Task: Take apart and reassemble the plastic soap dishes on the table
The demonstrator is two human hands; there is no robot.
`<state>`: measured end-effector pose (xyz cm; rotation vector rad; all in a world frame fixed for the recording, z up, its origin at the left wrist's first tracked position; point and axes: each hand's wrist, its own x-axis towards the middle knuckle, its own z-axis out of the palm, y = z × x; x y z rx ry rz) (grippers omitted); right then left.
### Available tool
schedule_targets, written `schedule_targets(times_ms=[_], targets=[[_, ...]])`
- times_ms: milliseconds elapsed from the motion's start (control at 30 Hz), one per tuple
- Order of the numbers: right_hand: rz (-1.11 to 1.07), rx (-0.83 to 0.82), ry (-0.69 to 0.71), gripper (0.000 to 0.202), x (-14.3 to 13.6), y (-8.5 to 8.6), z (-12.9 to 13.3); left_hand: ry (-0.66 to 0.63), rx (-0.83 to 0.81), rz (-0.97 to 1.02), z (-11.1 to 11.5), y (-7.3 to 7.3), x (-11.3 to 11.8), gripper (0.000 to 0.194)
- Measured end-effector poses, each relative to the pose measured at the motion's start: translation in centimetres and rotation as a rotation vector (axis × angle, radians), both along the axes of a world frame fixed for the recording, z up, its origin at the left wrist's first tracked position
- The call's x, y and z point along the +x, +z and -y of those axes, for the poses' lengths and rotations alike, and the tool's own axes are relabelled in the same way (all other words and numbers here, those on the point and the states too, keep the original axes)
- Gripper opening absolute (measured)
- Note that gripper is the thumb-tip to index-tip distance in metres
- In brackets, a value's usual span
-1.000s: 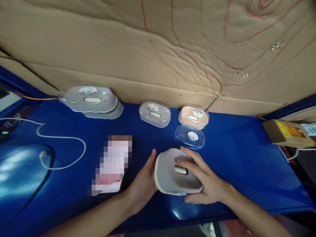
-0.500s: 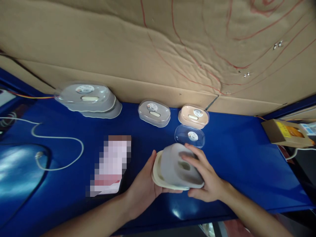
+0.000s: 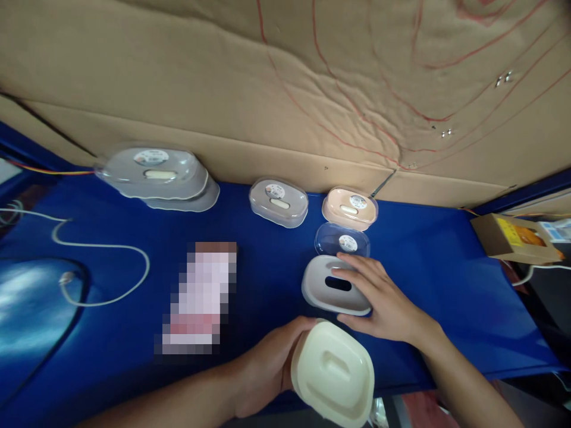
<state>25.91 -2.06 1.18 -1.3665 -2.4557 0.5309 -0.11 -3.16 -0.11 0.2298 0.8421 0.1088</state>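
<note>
Across the blue tabletop, a parting within the last second: cream tray now alone in the hold of the left hand, tilted over the near edge; grey slotted shell now apart, just before the clear cover, beneath a spread right hand, grip or mere contact indiscernible. Seemingly, an assembly opened into two pieces. Counts: two stacked grey containers; one smaller grey container; one peach container; one loose clear cover.
</note>
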Motion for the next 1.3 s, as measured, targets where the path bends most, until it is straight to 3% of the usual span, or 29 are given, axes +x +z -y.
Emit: schedule_targets(times_ms=[133, 267, 467, 633, 900, 1067, 1200, 1300], targets=[[0.084, 0.009, 0.008, 0.079, -0.3, -0.6, 0.1, -0.062, -0.018, -0.001, 0.2, 0.0, 0.2, 0.039], [0.098, 0.045, 0.028, 0.082, -0.1, 0.2, 0.3, -0.036, -0.027, -0.012, 0.1, -0.2, 0.1, 0.041], [0.043, 0.140, 0.147, 0.057, -0.8, 0.7, 0.9, -0.101, -0.023, 0.072, 0.1, -0.3, -0.2, 0.051], [0.097, 0.218, 0.135, 0.033, -1.7, 0.1, 0.9, -0.164, -0.017, 0.096, 0.2, -0.4, -0.6, 0.049], [-0.199, 0.473, -0.012, 0.034, -1.2, 1.2, 1.8, 0.076, 0.031, 0.138, -1.2, 0.5, -0.4, 0.046], [-0.176, 0.486, 0.146, 0.032, -1.6, 1.2, 2.2, 0.272, 0.049, 0.131, -2.5, 1.2, -0.5, 0.052], [-0.105, 0.489, 0.224, 0.028, -2.7, 1.0, 2.3, 0.336, 0.077, 0.139, -3.1, 1.3, -0.6, 0.055], [-0.080, 0.481, 0.234, 0.027, -3.1, 0.9, 2.3, 0.368, 0.119, 0.137, -3.1, 1.2, -0.7, 0.047]])
